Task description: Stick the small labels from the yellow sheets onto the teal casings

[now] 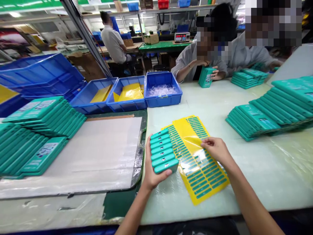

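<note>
Sheet point(199, 174) looked light and limp, likely tacky — we judged the ends of its teal strips point(203, 193) the best hold. Teal cases point(162, 153) seemed stiff, smooth, prone to slide; we favoured squeezing them as one block. Sheet was glossy yellow, strips in rows, lying on the pale table point(207, 106) beside the cases. Our left hand point(152, 178) wrapped the cases; our right hand point(217, 150) had thumb and fingertips pinched over the sheet — we couldn't tell what they held.
</note>
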A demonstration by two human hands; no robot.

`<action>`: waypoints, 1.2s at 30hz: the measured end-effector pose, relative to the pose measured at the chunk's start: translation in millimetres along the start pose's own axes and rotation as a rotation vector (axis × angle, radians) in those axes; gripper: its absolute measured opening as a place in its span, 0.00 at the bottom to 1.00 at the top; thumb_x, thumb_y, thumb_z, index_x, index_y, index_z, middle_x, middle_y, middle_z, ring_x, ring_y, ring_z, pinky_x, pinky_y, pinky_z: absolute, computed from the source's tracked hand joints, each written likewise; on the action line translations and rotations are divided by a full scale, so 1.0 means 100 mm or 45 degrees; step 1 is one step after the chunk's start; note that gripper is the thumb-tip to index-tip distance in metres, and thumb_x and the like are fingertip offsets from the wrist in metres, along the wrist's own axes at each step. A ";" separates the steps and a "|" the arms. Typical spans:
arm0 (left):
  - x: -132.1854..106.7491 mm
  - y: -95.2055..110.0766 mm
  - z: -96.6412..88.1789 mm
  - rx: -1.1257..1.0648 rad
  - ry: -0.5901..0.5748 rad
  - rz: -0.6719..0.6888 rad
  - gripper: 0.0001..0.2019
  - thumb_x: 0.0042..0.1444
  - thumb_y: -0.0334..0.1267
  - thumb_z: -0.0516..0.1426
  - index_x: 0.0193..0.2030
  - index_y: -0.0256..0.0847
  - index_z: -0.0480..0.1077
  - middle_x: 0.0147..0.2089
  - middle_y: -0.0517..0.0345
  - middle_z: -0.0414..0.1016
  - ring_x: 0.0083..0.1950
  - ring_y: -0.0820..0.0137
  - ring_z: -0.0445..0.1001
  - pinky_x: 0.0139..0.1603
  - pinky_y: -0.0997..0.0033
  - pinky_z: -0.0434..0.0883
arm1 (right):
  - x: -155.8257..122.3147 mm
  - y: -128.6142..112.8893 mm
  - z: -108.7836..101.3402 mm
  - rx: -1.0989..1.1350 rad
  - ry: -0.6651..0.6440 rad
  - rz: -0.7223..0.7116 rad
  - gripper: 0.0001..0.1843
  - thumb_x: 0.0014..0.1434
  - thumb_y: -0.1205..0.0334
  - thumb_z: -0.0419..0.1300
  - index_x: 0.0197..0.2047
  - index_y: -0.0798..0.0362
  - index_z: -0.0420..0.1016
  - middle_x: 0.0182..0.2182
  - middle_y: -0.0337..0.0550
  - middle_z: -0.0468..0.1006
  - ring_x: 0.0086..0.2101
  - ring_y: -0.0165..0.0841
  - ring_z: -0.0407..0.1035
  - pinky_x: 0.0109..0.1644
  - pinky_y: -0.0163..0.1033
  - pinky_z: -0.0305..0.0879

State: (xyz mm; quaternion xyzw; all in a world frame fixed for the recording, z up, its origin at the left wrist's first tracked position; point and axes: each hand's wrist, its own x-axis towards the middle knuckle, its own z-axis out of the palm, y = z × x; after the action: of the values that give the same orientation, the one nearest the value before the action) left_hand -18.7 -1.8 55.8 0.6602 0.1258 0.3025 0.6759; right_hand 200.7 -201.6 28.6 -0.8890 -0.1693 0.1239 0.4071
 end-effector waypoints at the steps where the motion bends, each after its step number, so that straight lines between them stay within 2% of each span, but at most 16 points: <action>1: 0.00 0.00 0.00 -0.003 0.001 -0.008 0.67 0.44 0.65 0.77 0.85 0.49 0.49 0.84 0.41 0.58 0.84 0.39 0.58 0.88 0.42 0.49 | 0.07 -0.02 -0.03 -0.010 0.010 -0.030 0.09 0.57 0.60 0.64 0.35 0.54 0.85 0.31 0.46 0.87 0.31 0.38 0.80 0.38 0.39 0.74; 5: -0.01 -0.01 0.00 0.016 0.038 0.002 0.67 0.43 0.66 0.77 0.84 0.48 0.51 0.84 0.42 0.58 0.85 0.38 0.58 0.88 0.41 0.49 | 0.38 -0.09 -0.19 -0.152 0.145 -0.135 0.13 0.60 0.63 0.62 0.43 0.56 0.87 0.40 0.51 0.88 0.41 0.40 0.81 0.52 0.43 0.74; 7: -0.01 -0.01 0.00 0.013 0.037 -0.002 0.67 0.43 0.65 0.77 0.84 0.48 0.51 0.83 0.41 0.60 0.82 0.37 0.62 0.87 0.40 0.52 | 0.44 -0.09 -0.20 -0.260 0.226 -0.152 0.15 0.63 0.65 0.60 0.47 0.58 0.87 0.46 0.55 0.87 0.45 0.42 0.80 0.57 0.45 0.71; 9: -0.01 -0.01 0.00 0.001 0.018 -0.021 0.68 0.43 0.64 0.77 0.85 0.48 0.50 0.81 0.39 0.63 0.79 0.37 0.67 0.85 0.38 0.56 | 0.41 -0.06 -0.14 -0.367 0.275 -0.141 0.17 0.68 0.64 0.57 0.48 0.59 0.88 0.47 0.58 0.86 0.45 0.44 0.79 0.56 0.47 0.70; 11: -0.02 -0.01 0.00 -0.019 0.004 -0.036 0.69 0.43 0.64 0.77 0.85 0.47 0.48 0.79 0.39 0.66 0.77 0.37 0.70 0.84 0.37 0.58 | 0.33 -0.01 -0.02 -0.464 0.280 -0.119 0.17 0.70 0.61 0.59 0.45 0.60 0.88 0.44 0.60 0.85 0.42 0.47 0.78 0.52 0.49 0.70; 15: -0.03 -0.02 -0.01 -0.041 0.002 -0.052 0.69 0.43 0.63 0.77 0.85 0.48 0.47 0.80 0.38 0.66 0.77 0.37 0.70 0.83 0.38 0.61 | 0.23 0.08 0.19 -0.612 0.281 -0.098 0.14 0.69 0.59 0.63 0.44 0.61 0.88 0.43 0.61 0.83 0.45 0.49 0.77 0.52 0.48 0.70; 17: -0.03 -0.03 -0.02 -0.039 -0.023 -0.035 0.68 0.44 0.62 0.77 0.85 0.51 0.46 0.78 0.41 0.69 0.75 0.39 0.73 0.81 0.38 0.64 | 0.22 0.09 0.24 -0.661 0.278 -0.099 0.14 0.71 0.60 0.63 0.45 0.61 0.87 0.43 0.61 0.82 0.46 0.49 0.76 0.53 0.48 0.69; 20: -0.04 -0.04 -0.03 -0.046 -0.079 0.007 0.64 0.50 0.60 0.76 0.85 0.57 0.45 0.75 0.47 0.74 0.73 0.42 0.76 0.79 0.39 0.67 | 0.22 0.10 0.26 -0.702 0.261 -0.121 0.14 0.72 0.61 0.61 0.44 0.62 0.87 0.43 0.61 0.80 0.46 0.50 0.75 0.53 0.49 0.69; 24: -0.05 -0.05 -0.04 -0.036 -0.041 0.009 0.64 0.47 0.59 0.77 0.85 0.55 0.49 0.76 0.46 0.72 0.76 0.39 0.73 0.83 0.38 0.61 | 0.19 0.14 0.27 -0.699 0.264 -0.160 0.17 0.73 0.58 0.63 0.50 0.63 0.86 0.46 0.61 0.80 0.48 0.50 0.74 0.56 0.49 0.69; 27: -0.05 -0.06 -0.04 -0.016 -0.012 -0.008 0.63 0.46 0.59 0.77 0.85 0.55 0.51 0.74 0.47 0.74 0.75 0.39 0.73 0.83 0.36 0.60 | 0.19 0.17 0.28 -0.685 0.280 -0.168 0.16 0.72 0.56 0.64 0.49 0.62 0.86 0.45 0.60 0.80 0.47 0.50 0.73 0.55 0.49 0.69; 30: -0.06 -0.07 -0.04 0.001 -0.025 0.018 0.62 0.48 0.60 0.76 0.85 0.59 0.50 0.76 0.49 0.72 0.76 0.39 0.72 0.83 0.35 0.61 | 0.19 0.20 0.28 -0.662 0.294 -0.173 0.15 0.71 0.56 0.64 0.48 0.59 0.87 0.43 0.57 0.80 0.46 0.48 0.73 0.54 0.48 0.69; 33: -0.06 -0.07 -0.03 -0.022 -0.066 0.046 0.62 0.51 0.60 0.76 0.85 0.60 0.47 0.77 0.49 0.72 0.77 0.42 0.72 0.84 0.39 0.61 | 0.20 0.23 0.27 -0.645 0.310 -0.174 0.17 0.71 0.56 0.63 0.51 0.60 0.87 0.43 0.57 0.82 0.46 0.48 0.74 0.55 0.48 0.69; 36: -0.06 -0.05 -0.02 -0.062 -0.090 0.048 0.64 0.51 0.58 0.76 0.86 0.54 0.44 0.75 0.46 0.73 0.76 0.43 0.74 0.83 0.43 0.63 | 0.19 0.24 0.24 -0.639 0.318 -0.174 0.18 0.71 0.55 0.64 0.53 0.61 0.87 0.45 0.58 0.83 0.46 0.49 0.75 0.53 0.47 0.69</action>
State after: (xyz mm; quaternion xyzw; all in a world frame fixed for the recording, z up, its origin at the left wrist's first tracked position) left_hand -23.1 -3.0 49.0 0.6562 0.0821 0.2945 0.6899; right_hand 213.7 -192.3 -7.1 -0.9569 -0.2025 -0.0600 0.1995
